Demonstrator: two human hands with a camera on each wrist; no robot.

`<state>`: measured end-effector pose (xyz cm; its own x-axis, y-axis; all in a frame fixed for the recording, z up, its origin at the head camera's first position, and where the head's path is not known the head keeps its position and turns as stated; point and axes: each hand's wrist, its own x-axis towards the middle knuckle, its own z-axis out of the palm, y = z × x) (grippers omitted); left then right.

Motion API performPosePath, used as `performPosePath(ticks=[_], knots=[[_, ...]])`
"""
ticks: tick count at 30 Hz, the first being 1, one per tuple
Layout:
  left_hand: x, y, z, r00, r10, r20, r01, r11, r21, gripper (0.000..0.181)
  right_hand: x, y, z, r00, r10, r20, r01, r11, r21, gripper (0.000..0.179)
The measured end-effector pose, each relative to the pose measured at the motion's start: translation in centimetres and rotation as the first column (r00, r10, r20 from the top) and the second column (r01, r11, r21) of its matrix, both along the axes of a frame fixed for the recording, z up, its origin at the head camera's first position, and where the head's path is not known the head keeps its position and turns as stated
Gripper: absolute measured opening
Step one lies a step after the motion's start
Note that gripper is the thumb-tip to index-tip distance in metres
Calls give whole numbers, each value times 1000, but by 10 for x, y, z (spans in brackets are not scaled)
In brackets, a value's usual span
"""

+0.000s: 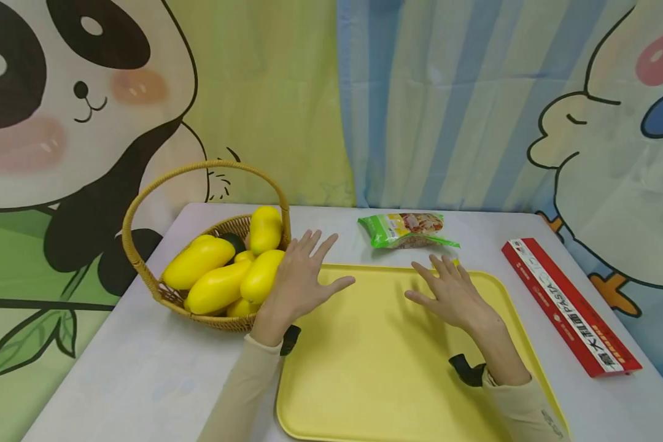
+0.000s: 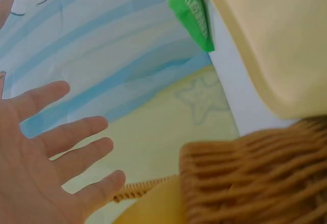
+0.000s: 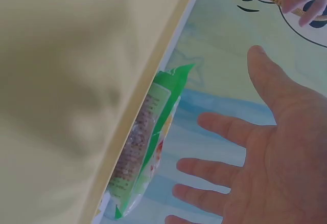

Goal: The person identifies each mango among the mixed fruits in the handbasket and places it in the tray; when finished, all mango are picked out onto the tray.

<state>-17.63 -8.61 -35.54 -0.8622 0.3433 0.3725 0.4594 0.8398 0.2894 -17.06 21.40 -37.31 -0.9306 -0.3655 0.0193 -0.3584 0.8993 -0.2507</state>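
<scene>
My left hand (image 1: 300, 279), fingers spread and holding nothing, hovers at the right side of a wicker basket (image 1: 215, 321). Several yellow mango-like fruits (image 1: 221, 287) fill the basket, with a dark green item (image 1: 233, 242) partly hidden among them. Over the right part of a yellow tray (image 1: 376, 368), my right hand (image 1: 450, 294) hangs with spread fingers and an empty palm. The left wrist view shows the left hand (image 2: 41, 157) beside the basket's woven wall (image 2: 245, 183). In the right wrist view, the right hand (image 3: 286, 147) is near a green-edged bag (image 3: 148, 142).
Behind the tray lies a green and clear food bag (image 1: 409, 230). A long red pasta box (image 1: 571, 307) lies slanted to the tray's right. The basket's tall handle (image 1: 207, 164) arches above the fruits. Printed cartoon curtains (image 1: 447, 104) stand behind the white table (image 1: 121, 380).
</scene>
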Motion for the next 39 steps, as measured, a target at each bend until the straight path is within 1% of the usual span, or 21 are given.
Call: performPosePath(ticks=[2,5,8,10,12,14,17,19,21,22,23,25,26,28,29,31,34,36,37,38,39], knots=[[-1,-6,5,998,2,-58,0,999,35,81,0,0,0,1000,3,4,-3,1000,-4,70],[-2,-15,12,989,4,-150,12,994,108,81,1,-1,0,1000,2,10,-2,1000,-9,71],[-3,-25,18,975,36,-221,2,985,170,81,1,-1,-1,1000,8,19,-8,1000,-16,72],[-2,-33,22,966,65,-251,-9,976,219,80,1,-1,-2,1000,24,18,-24,999,-21,73],[0,-41,27,953,88,-291,-7,963,268,78,1,-2,-3,999,47,17,-46,999,-27,73],[1,-48,31,931,105,-351,13,948,319,76,1,-2,-5,998,68,4,-67,998,-20,74],[5,-58,40,888,128,-443,61,919,388,77,2,-3,-8,996,90,-11,-90,996,-16,74],[8,-64,46,853,159,-498,86,897,433,77,2,-3,-9,995,97,-19,-97,995,-13,73],[11,-71,52,813,206,-545,96,876,474,77,2,-4,-10,995,101,-20,-101,995,-19,73],[12,-75,55,789,240,-565,92,864,496,76,2,-5,-10,995,102,-20,-103,995,-20,73],[13,-78,57,762,278,-585,85,853,515,76,2,-5,-11,994,103,-21,-103,994,-21,73],[14,-85,59,707,360,-608,51,832,552,78,1,-6,-12,994,106,-19,-107,994,-19,73],[14,-89,60,683,401,-611,29,821,570,79,2,-6,-12,994,108,-16,-108,994,-20,73],[15,-98,59,651,469,-597,-23,798,602,82,2,-7,-14,994,112,-11,-112,994,-21,73],[15,-104,58,643,493,-585,-46,788,614,83,2,-8,-14,993,114,-9,-114,993,-20,73],[15,-116,56,641,525,-559,-86,774,628,85,2,-9,-15,993,119,-8,-119,993,-23,73],[15,-137,50,655,557,-511,-139,753,644,87,2,-11,-17,992,124,-9,-124,992,-26,72],[16,-153,46,677,574,-461,-163,727,667,84,2,-12,-17,992,129,-14,-129,991,-26,72],[17,-160,44,689,586,-426,-183,709,681,81,2,-12,-18,991,131,-15,-131,991,-26,72],[19,-167,41,708,596,-379,-197,682,704,78,3,-13,-18,991,133,-17,-134,991,-24,72],[20,-173,39,731,600,-324,-212,651,729,74,3,-13,-18,991,136,-18,-137,990,-23,72]])
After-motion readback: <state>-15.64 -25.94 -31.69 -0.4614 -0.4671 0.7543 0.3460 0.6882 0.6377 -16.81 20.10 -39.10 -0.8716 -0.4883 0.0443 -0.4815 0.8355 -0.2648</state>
